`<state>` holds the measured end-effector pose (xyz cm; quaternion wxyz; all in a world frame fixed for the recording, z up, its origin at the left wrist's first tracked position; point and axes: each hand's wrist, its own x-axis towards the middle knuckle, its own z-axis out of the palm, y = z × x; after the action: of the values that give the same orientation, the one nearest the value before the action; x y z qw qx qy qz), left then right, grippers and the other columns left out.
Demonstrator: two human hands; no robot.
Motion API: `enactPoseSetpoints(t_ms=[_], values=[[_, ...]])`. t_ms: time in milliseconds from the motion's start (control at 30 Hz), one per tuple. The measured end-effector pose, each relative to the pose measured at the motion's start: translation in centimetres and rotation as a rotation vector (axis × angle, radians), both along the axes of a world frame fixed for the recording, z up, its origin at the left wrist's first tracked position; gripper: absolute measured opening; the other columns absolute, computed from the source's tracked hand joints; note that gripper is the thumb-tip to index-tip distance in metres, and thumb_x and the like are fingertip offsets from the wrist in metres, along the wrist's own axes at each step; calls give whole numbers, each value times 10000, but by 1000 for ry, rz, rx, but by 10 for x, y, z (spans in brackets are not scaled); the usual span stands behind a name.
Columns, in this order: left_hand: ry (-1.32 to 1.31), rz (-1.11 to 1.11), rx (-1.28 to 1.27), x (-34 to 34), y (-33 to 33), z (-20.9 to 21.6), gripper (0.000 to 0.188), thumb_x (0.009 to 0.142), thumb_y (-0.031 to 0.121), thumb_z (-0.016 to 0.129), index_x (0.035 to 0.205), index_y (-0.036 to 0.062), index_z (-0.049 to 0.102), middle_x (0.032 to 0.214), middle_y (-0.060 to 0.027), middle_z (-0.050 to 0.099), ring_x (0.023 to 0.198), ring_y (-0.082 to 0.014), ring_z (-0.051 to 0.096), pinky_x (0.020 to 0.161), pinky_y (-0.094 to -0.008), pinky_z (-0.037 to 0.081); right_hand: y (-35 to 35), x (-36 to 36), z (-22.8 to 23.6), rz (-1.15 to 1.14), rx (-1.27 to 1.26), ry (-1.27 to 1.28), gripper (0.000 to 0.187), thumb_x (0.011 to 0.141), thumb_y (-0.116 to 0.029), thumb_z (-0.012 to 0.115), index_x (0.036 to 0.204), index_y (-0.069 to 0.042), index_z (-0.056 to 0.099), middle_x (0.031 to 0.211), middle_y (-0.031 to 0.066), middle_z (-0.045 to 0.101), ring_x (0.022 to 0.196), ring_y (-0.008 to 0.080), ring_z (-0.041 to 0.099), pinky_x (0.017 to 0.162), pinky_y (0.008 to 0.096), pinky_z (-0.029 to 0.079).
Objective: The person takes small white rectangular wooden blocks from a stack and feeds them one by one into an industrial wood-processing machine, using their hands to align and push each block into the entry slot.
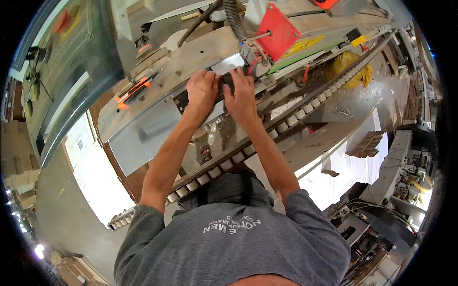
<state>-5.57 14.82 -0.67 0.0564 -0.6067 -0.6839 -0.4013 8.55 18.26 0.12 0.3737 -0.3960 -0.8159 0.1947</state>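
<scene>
My left hand (202,90) is closed at the edge of a dark metal piece (182,101) set into the machine's metal bed. Its fingers curl over, and their tips are hidden. Just to the right, my right hand (241,95) bends round the same dark piece, with the thumb and fingers on either side of it. A bright metal plate (143,143) lies along the bed's near side. Left of my hands, orange-handled tools (133,92) rest on the bed.
A red guard plate (278,32) and a ribbed hose (234,20) stand beyond my hands. A rail of white rollers (299,114) crosses diagonally below my forearms. Stacked white sheets (343,167) lie to the right, more printed sheets (88,157) to the left. A yellow bag (352,69) sits behind the rail.
</scene>
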Motion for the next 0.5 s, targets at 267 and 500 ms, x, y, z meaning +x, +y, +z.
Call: enactPoseSetpoints(t_ms=[267, 500], values=[[-41, -46, -108, 22, 36, 6, 259, 846, 250, 752, 956, 18, 718, 851, -158, 666, 797, -363, 647, 695, -424, 510, -84, 95, 37, 114, -397, 103, 417, 956, -117, 578, 1358, -21, 518, 1354, 230, 530, 1164, 426, 533, 1013, 510, 425], [-220, -1, -112, -4, -73, 21, 170, 870, 103, 713, 1011, 9, 733, 882, -139, 706, 767, -251, 674, 708, -347, 524, -134, 310, 22, -552, -244, -207, 456, 867, -113, 714, 1299, -36, 589, 1036, 140, 670, 842, 260, 632, 744, 360, 570]])
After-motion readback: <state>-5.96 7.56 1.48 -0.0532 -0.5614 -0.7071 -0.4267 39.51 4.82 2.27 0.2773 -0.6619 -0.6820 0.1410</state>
